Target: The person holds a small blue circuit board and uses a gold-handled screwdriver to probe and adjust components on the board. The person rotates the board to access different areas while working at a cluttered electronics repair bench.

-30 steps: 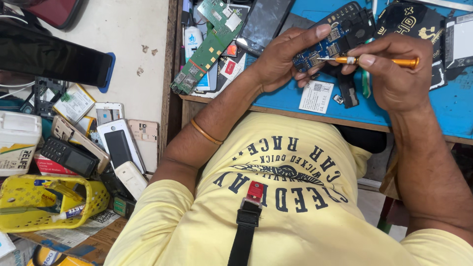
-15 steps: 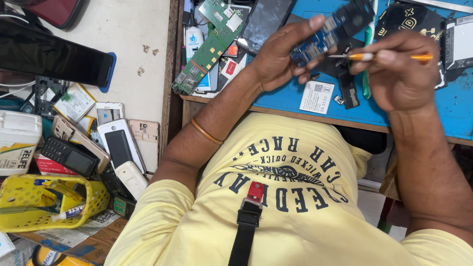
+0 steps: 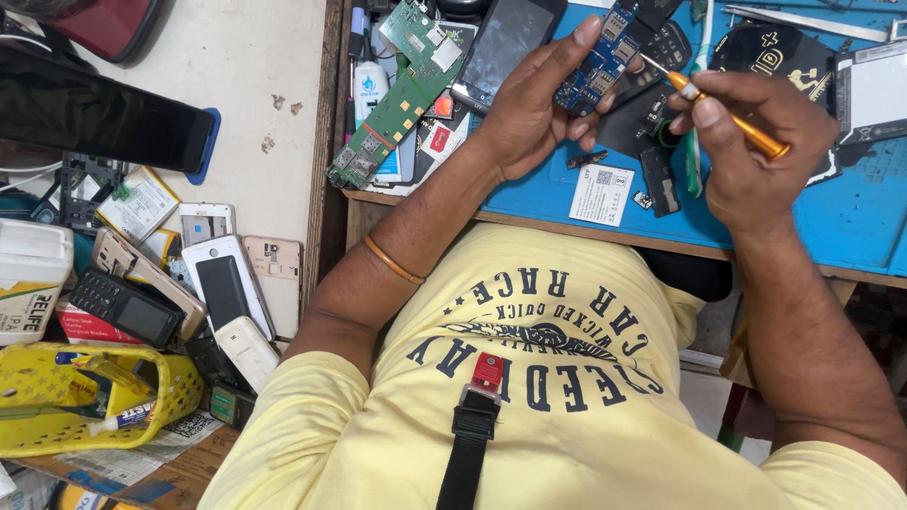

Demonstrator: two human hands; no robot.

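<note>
Left hand (image 3: pixel 529 113) grips a small blue circuit board (image 3: pixel 597 59), fingers (image 3: pixel 588 30) wrapped around its edges, and holds it raised above the blue desk (image 3: pixel 850 227) mat, tilted toward the camera. Compared with a second ago, the board sits higher and further up the frame, lifted off the clutter rather than held low over it. Right hand (image 3: pixel 756 151) pinches an orange-handled screwdriver (image 3: pixel 723 109), fingers closed tight on the shaft near the metal tip; the tip now points at the right edge of the board and looks to be touching or just short of it, contact not resolvable. Earlier the driver lay nearly level; now it slopes up-left toward the board. Reading: the board has been brought up for close work and the tool re-aimed at one spot on it. Nearby on the desk: a white label card (image 3: pixel 602 194) just below the left hand, a long green circuit board (image 3: pixel 392 94) to the left, a dark phone screen (image 3: pixel 501 47) beside it. Loose phones (image 3: pixel 227 293) lie on the floor at left.
</note>
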